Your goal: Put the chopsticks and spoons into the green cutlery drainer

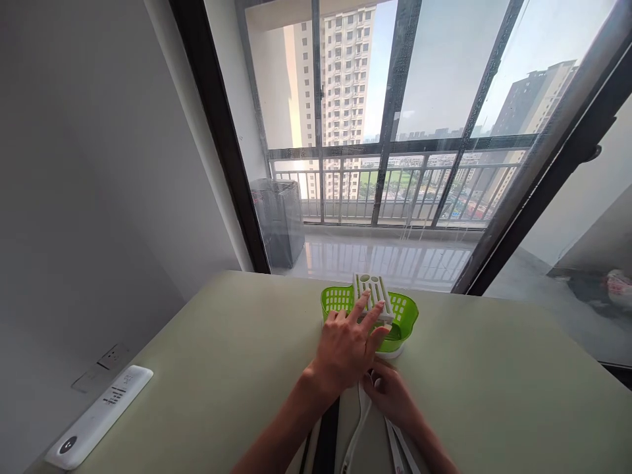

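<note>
- Centrally, on the table, green plastic basket: probably light, flexible; rim suits gripping.
- White slotted rack, across basket: likely stiff, edge-held; left hand spread over it.
- Right hand: curled near white utensil; grip unclear.

The person's bare left forearm slants from near left toward far right. The left hand is back-upward, two fingers extended and parted, thumb out rightward. The bare right forearm enters near right; the right hand, nearer, curls its fingers leftward.
</note>
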### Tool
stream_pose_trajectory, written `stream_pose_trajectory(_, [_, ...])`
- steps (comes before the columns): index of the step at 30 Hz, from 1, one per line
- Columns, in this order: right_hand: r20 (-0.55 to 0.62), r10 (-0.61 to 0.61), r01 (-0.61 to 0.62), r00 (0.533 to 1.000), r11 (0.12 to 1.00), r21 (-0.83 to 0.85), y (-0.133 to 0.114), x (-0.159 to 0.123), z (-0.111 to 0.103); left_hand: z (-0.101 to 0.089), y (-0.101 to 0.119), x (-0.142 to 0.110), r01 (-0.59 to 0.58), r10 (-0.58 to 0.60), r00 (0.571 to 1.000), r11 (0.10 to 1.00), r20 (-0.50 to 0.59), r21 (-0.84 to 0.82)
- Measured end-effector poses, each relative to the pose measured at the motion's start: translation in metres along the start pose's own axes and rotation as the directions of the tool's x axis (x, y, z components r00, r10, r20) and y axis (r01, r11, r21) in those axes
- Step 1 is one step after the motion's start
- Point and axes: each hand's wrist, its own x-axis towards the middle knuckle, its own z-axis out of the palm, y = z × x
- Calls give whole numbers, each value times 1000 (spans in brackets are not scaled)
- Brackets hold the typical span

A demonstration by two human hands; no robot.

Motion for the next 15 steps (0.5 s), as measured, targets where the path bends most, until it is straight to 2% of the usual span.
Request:
stream_pose_trajectory(2, [14,-8,9,1000,1000,-16,0,0,-2,-2,-5,-8,-10,7,998,999,-62,-39])
stream_pose_trajectory(4, [19,-6,7,1000,999,-35,-1,-1,-4,0,-15,-20,4,-23,983,994,-181,-105])
stream_pose_trajectory(6, [22,-2,3,1000,999,-54,-3,-2,-6,7,-30,-34,38,-97,947,980,-307,-193])
stream_pose_trajectory(8, [34,-4,7,999,997,-82,-5,-3,-8,17,-48,-47,95,-200,908,954,-369,-283])
stream_pose_trajectory(11, [33,-16,20,999,992,-126,-7,-4,-11,33,-77,-65,195,-345,877,892,-334,-408])
stream_pose_trajectory(15, [30,-39,44,999,987,-156,-7,-4,-13,51,-107,-84,340,-478,857,804,-191,-488])
